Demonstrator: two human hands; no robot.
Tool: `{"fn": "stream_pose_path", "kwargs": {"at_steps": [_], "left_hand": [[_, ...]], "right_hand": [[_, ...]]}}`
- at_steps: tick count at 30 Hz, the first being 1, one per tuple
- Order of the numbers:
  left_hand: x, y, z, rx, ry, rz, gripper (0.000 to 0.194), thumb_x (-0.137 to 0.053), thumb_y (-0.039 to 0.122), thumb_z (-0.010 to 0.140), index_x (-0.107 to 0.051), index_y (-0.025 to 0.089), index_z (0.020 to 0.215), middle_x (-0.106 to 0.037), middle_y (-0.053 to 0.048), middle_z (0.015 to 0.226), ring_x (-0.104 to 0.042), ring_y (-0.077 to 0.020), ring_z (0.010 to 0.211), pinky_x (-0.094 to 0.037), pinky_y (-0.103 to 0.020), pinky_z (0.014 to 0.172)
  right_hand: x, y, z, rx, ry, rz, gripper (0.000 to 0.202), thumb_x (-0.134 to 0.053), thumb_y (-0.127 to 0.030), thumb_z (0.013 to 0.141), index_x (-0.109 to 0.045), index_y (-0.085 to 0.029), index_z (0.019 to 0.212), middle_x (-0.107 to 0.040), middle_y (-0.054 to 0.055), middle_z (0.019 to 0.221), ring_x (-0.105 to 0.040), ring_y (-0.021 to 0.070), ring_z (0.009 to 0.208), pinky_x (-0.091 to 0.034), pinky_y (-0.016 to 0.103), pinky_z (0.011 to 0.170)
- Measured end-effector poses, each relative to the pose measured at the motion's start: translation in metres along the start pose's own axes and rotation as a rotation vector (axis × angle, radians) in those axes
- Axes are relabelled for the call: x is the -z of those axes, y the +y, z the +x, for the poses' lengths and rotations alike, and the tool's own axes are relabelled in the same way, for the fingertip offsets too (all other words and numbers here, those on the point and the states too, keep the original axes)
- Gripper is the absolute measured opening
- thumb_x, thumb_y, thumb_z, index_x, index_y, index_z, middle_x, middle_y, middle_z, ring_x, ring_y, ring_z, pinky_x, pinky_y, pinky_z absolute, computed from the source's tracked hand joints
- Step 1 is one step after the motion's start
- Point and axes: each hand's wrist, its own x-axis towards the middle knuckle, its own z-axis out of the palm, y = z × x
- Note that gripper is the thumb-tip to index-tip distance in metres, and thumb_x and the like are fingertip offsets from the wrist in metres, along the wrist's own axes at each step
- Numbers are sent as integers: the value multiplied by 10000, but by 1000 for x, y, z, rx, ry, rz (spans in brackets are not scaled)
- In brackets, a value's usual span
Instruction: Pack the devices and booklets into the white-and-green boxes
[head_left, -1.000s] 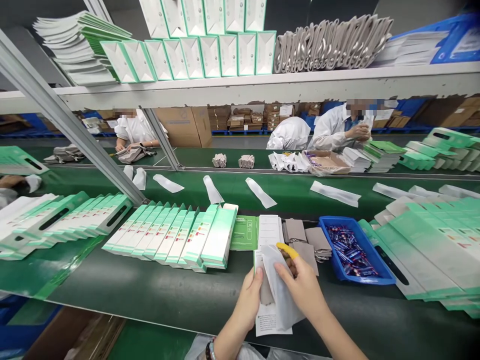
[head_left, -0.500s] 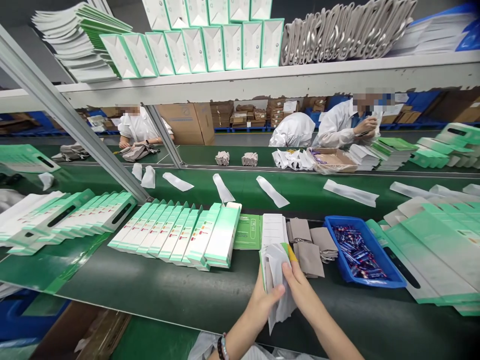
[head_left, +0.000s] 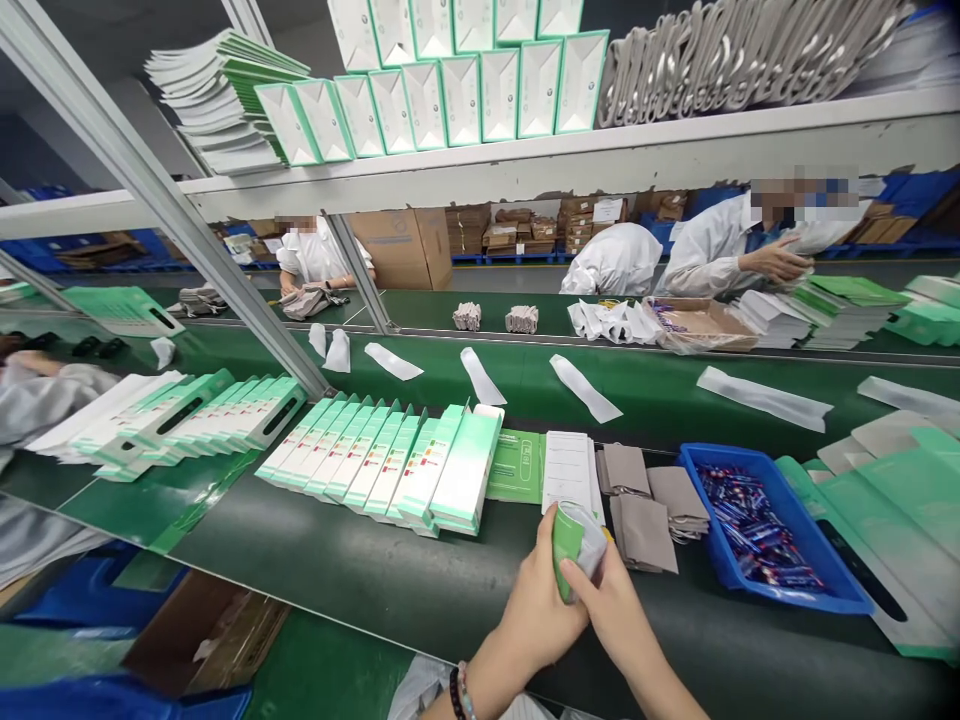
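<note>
Both hands grip one bundle, a green booklet [head_left: 568, 548] curved around a white translucent pouch [head_left: 592, 548]. My left hand [head_left: 541, 603] wraps it from the left, and a bracelet of beads circles that wrist. My right hand [head_left: 613, 598] closes on its right side, with the thumb pressed on the front. A bit of yellow shows by the right fingers. Just beyond the hands lie a stack of white printed sheets [head_left: 568, 472] and a green booklet stack [head_left: 516, 468]. Folded grey fabric pieces [head_left: 643, 532] lie to the right of them.
A blue tray [head_left: 806, 598] of small blue-and-red wrapped cylinders stands at right, beside flat green-white cartons [head_left: 907, 530]. Open cartons [head_left: 375, 455] stand in a row at left. White pouches [head_left: 585, 388] are spread on the green belt [head_left: 525, 375]. Co-workers sit across; a shelf [head_left: 480, 180] hangs overhead.
The booklet has been bent around the pouch, whose long loose end no longer hangs below the hands. Both hands have closed in tighter on it. The view has turned slightly left.
</note>
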Motion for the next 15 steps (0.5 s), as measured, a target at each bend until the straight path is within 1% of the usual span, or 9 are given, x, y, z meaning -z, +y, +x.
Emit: {"fn": "stream_pose_path", "kwargs": {"at_steps": [3,5,8,10,11,12,13,14,15], "left_hand": [[2,4,-1,43,-59,-39,787,-654,158,715,-363,220,1443,-717,-95,1109,-688,-279,961,-518,-318,795],[2,5,-1,55,-45,-8,721,-660,183,721,-421,224,1400,-716,-93,1108,-684,-286,964,-513,-310,772],[8,10,-4,79,-73,118,875,-713,271,722,-302,220,1493,-675,-141,1209,-670,-331,1001,-514,-340,754],[25,20,-6,11,-98,324,947,-768,352,698,-299,209,1508,-661,-158,1226,-643,-362,1023,-507,-392,800],[38,26,-6,-60,-73,457,917,-776,400,702,-349,203,1489,-658,-159,1226,-620,-370,1047,-491,-422,850],[54,33,-4,-143,-18,589,801,-740,441,752,-420,206,1448,-654,-151,1229,-590,-367,1085,-462,-448,911],[72,39,-1,-214,81,716,662,-670,463,822,-478,205,1401,-641,-146,1242,-559,-361,1123,-434,-465,954],[90,43,4,-249,225,846,576,-601,466,877,-504,186,1371,-627,-155,1247,-531,-365,1149,-406,-490,983],[108,45,10,-241,364,969,534,-549,447,911,-502,162,1361,-605,-171,1262,-503,-378,1178,-380,-520,1003]], "right_hand": [[-1,-1,0,7,17,51,614,-692,-474,789,-476,-249,1317,-561,120,1379,-528,304,1285,-411,470,1094],[-3,-4,-1,12,28,54,604,-718,-458,769,-490,-252,1289,-589,119,1342,-553,307,1256,-428,466,1078],[-6,-11,-3,3,43,54,624,-753,-436,742,-488,-261,1279,-598,115,1337,-561,309,1247,-429,466,1075],[-4,-20,-3,-12,39,103,614,-753,-437,749,-480,-273,1275,-608,109,1331,-570,304,1235,-433,464,1066],[-3,-26,-3,-23,29,138,603,-746,-443,759,-478,-278,1272,-629,108,1303,-582,304,1219,-443,467,1051],[-1,-32,-2,-38,19,174,593,-739,-452,769,-476,-280,1271,-657,108,1260,-596,307,1198,-456,471,1029],[1,-38,-1,-59,12,210,590,-735,-462,774,-476,-279,1272,-683,109,1212,-609,314,1177,-472,475,1002],[2,-44,0,-85,11,242,598,-734,-470,775,-475,-275,1277,-701,112,1173,-617,323,1163,-489,479,972],[2,-49,0,-116,16,271,613,-737,-477,773,-473,-268,1285,-709,116,1152,-621,333,1156,-505,482,942]]}}
